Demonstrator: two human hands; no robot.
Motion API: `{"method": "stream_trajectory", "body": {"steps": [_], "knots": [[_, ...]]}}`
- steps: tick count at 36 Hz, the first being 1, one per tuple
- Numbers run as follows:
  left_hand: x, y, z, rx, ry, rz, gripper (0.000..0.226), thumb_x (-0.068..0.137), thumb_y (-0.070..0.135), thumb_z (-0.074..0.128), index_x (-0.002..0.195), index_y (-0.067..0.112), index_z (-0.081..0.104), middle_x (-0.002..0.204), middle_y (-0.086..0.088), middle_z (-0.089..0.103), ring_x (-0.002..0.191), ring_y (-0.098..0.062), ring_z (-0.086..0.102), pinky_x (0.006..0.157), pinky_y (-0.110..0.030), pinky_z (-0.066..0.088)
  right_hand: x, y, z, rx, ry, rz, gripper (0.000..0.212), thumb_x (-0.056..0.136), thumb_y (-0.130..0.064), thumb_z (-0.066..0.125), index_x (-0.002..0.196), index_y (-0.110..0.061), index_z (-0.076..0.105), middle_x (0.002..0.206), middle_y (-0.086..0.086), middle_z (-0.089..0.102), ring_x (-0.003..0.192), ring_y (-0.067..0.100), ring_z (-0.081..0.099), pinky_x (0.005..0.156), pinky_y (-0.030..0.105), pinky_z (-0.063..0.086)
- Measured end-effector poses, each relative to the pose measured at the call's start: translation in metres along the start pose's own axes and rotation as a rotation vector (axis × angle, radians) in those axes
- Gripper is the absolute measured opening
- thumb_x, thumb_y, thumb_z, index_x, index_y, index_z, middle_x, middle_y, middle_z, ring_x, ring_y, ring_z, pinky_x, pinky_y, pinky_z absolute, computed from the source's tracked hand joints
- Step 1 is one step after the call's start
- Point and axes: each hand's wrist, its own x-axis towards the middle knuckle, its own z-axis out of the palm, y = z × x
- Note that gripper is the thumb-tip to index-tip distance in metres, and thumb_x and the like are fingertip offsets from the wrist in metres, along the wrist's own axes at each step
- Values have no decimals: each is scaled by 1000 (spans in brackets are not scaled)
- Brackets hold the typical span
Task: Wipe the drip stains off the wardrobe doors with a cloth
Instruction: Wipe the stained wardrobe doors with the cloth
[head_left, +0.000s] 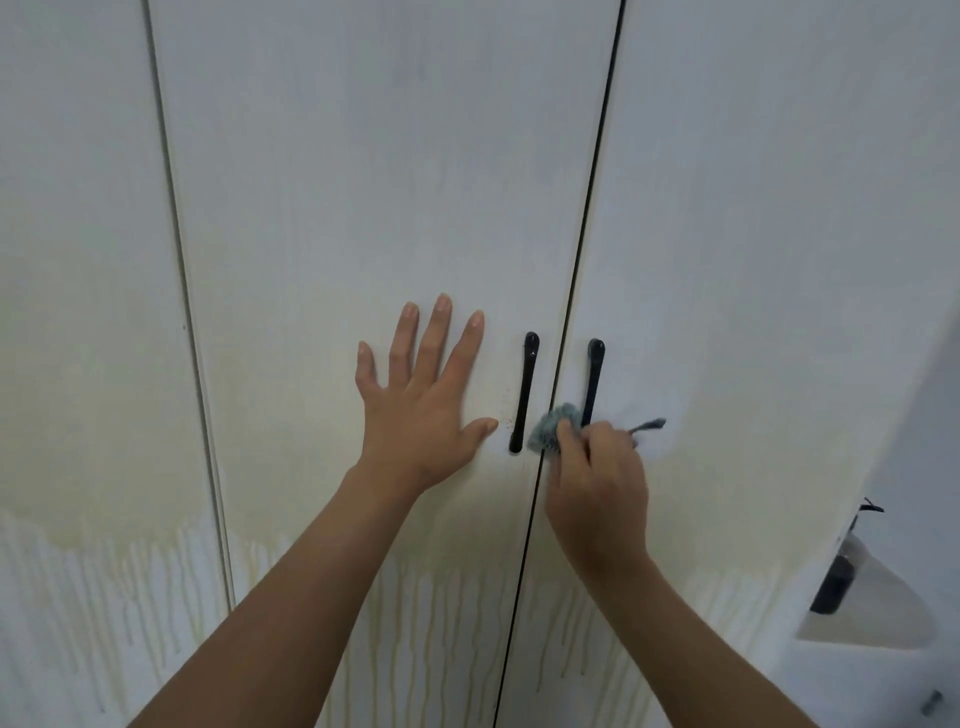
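White wardrobe doors (363, 182) fill the view, shut, with yellowish drip stains (426, 613) running down their lower part. Two black handles flank the middle gap: the left handle (523, 389) and the right handle (593, 379). My left hand (423, 405) lies flat on the middle door with fingers spread, just left of the left handle. My right hand (597, 478) grips a bunched grey-blue cloth (551, 427) and presses it on the gap, at the lower end of the right handle. A cloth corner (649, 426) sticks out to the right.
A third door panel (78, 312) stands at the left, also stained low down. At the right edge is a white surface with a dark fitting (836, 582) on it, close to my right forearm.
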Motion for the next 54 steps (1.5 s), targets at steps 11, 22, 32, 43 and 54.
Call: {"method": "stream_trajectory", "body": {"steps": [11,22,32,43,54], "knots": [[1,0,2,-4,2,-1,114,83,71,62,162,36,-13,168,4,-28,155,-26,-27,117,-72,4,47,5,-10,25,78,-33,8,89,7,62,88,3,69,75,13,51,65,29,46,56,42,41],[2,0,2,3,-5,5,113,85,72,59,162,35,-15,168,3,-30,153,-26,-30,117,-72,2,39,35,-47,275,204,-48,20,88,7,63,105,7,73,80,13,53,74,27,48,66,35,43],[2,3,2,7,-12,-3,114,84,73,61,161,35,-15,167,4,-31,154,-28,-28,116,-73,3,119,40,-40,151,-199,-326,20,84,-16,55,85,-7,73,83,9,47,73,26,41,69,44,39],[1,1,1,10,-9,-9,114,85,73,61,162,35,-14,168,4,-29,154,-27,-27,117,-72,2,142,82,-51,259,-2,-20,18,86,-9,62,97,-5,75,84,11,54,83,22,46,80,33,39],[1,3,1,16,-19,-3,115,86,72,60,160,35,-19,167,3,-31,154,-28,-29,116,-73,1,-27,82,1,233,-145,-279,14,88,3,69,101,5,73,84,15,62,69,29,55,64,40,45]]}}
